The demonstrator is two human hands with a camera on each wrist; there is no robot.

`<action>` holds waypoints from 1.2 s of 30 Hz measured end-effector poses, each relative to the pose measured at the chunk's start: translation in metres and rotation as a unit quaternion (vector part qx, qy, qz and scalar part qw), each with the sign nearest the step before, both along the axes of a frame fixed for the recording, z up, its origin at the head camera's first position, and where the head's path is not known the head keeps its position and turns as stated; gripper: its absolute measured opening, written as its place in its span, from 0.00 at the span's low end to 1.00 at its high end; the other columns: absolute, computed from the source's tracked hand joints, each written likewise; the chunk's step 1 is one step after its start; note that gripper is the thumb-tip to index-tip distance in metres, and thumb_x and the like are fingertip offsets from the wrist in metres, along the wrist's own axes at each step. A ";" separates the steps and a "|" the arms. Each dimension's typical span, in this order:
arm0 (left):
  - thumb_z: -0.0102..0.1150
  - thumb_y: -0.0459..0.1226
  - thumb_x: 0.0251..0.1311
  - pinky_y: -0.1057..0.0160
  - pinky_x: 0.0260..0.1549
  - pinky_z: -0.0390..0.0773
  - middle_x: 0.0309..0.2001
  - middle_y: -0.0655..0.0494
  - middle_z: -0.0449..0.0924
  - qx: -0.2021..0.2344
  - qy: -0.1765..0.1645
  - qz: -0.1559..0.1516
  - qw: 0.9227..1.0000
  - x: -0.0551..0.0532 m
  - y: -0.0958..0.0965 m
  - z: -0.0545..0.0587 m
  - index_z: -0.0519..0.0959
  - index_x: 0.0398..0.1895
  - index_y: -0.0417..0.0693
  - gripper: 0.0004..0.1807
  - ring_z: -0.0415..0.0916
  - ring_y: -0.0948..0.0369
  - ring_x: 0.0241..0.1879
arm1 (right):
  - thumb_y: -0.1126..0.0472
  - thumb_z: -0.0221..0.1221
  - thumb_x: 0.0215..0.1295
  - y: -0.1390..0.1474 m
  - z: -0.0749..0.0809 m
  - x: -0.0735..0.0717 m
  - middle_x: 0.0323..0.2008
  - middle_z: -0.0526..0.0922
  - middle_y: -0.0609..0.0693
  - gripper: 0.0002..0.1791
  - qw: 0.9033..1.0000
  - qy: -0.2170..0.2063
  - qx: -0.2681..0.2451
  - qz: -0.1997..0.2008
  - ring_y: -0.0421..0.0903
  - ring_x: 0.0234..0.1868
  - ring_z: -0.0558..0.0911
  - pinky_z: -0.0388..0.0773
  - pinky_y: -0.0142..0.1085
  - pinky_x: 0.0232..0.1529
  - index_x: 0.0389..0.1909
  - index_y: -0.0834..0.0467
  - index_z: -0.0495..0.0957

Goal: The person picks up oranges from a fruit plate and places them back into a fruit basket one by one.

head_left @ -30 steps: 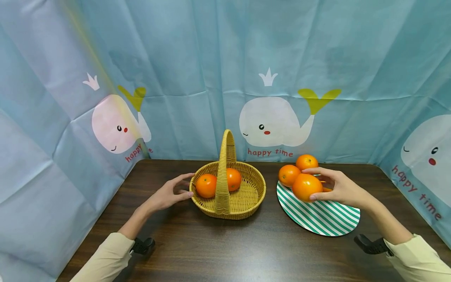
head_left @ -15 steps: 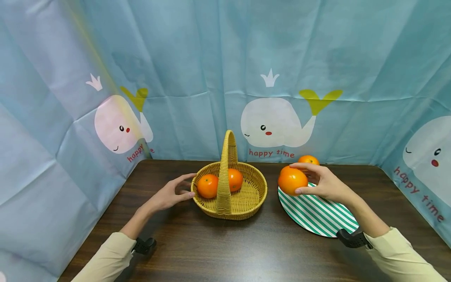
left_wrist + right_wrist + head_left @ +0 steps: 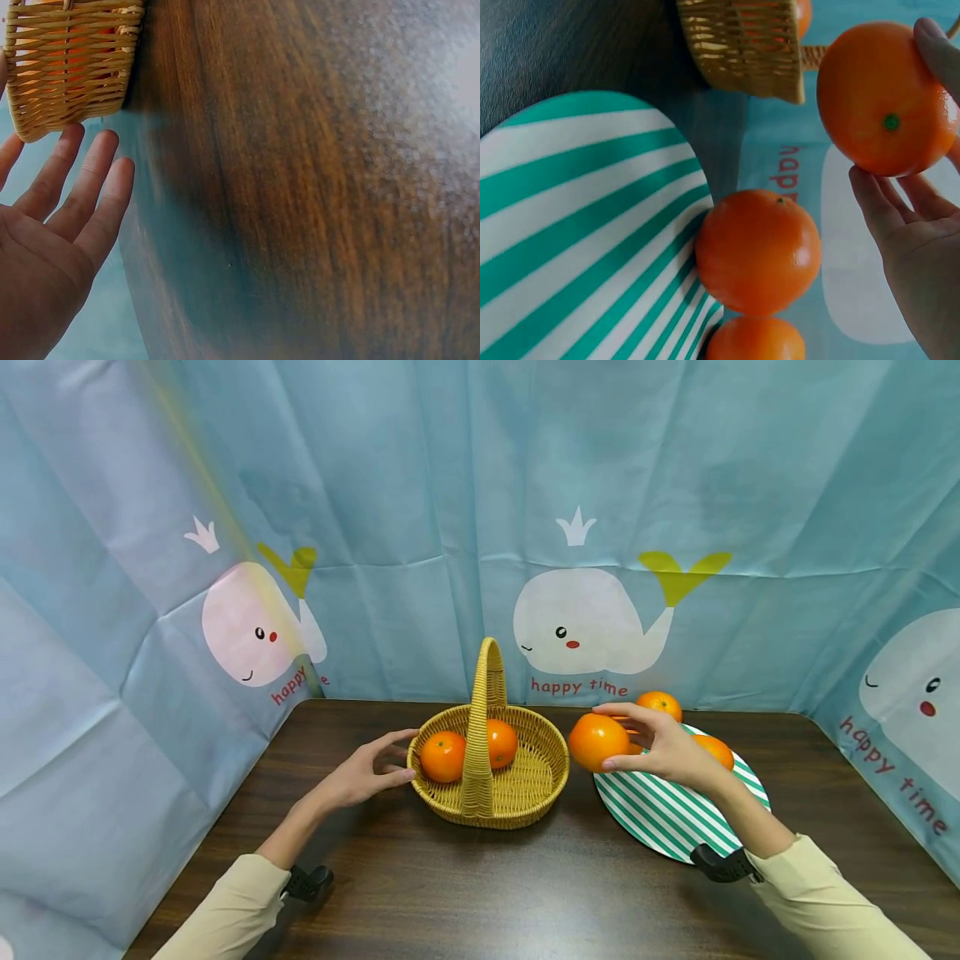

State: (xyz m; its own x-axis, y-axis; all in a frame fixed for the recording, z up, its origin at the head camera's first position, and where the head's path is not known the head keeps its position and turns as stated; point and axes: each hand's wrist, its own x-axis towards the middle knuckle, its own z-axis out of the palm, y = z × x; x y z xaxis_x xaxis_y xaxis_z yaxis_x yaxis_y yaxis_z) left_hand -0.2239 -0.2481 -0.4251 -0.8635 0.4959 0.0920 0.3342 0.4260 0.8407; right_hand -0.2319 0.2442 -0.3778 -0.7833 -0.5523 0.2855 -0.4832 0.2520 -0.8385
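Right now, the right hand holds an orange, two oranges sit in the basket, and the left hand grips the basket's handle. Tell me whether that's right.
Not quite: the left hand isn't gripping the handle; the head view shows it at the left side of the basket. The right hand does hold an orange, and two oranges sit in the basket.

Red lettering [image 3: 570, 687] on the curtain [image 3: 420, 485] reads "happy time" under the middle whale [image 3: 570, 618] and right whale [image 3: 907, 652]; under the left whale [image 3: 236, 618], a fold leaves "happy" and "e". The right wrist view shows "happ" sideways, partly hidden.
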 end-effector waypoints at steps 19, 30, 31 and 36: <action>0.64 0.37 0.70 0.58 0.51 0.80 0.68 0.37 0.67 -0.002 -0.001 0.001 1.000 0.001 0.001 0.001 0.61 0.77 0.42 0.36 0.71 0.39 0.62 | 0.68 0.74 0.57 -0.033 -0.004 -0.002 0.64 0.75 0.53 0.37 0.999 -0.015 -0.032 0.033 0.52 0.59 0.78 0.77 0.44 0.58 0.69 0.61 0.72; 0.64 0.36 0.70 0.60 0.49 0.81 0.68 0.36 0.66 0.006 -0.006 -0.004 1.000 0.001 0.001 0.000 0.60 0.77 0.41 0.36 0.71 0.39 0.61 | 0.71 0.73 0.57 -0.047 -0.015 -0.006 0.62 0.76 0.57 0.37 0.997 0.002 -0.053 0.063 0.53 0.57 0.80 0.79 0.44 0.56 0.68 0.60 0.72; 0.64 0.36 0.70 0.60 0.49 0.81 0.68 0.35 0.66 0.007 -0.007 -0.004 1.000 0.001 0.001 0.000 0.60 0.77 0.41 0.36 0.71 0.38 0.61 | 0.71 0.73 0.57 -0.049 -0.016 -0.006 0.63 0.76 0.57 0.37 0.997 0.002 -0.054 0.063 0.53 0.57 0.80 0.79 0.43 0.56 0.68 0.60 0.72; 0.63 0.36 0.70 0.60 0.47 0.82 0.67 0.34 0.67 0.010 -0.017 -0.004 1.000 0.001 0.001 0.000 0.59 0.78 0.42 0.37 0.74 0.38 0.59 | 0.69 0.74 0.58 -0.056 -0.017 -0.006 0.63 0.76 0.56 0.37 0.997 0.002 -0.052 0.056 0.52 0.58 0.80 0.78 0.44 0.57 0.69 0.63 0.71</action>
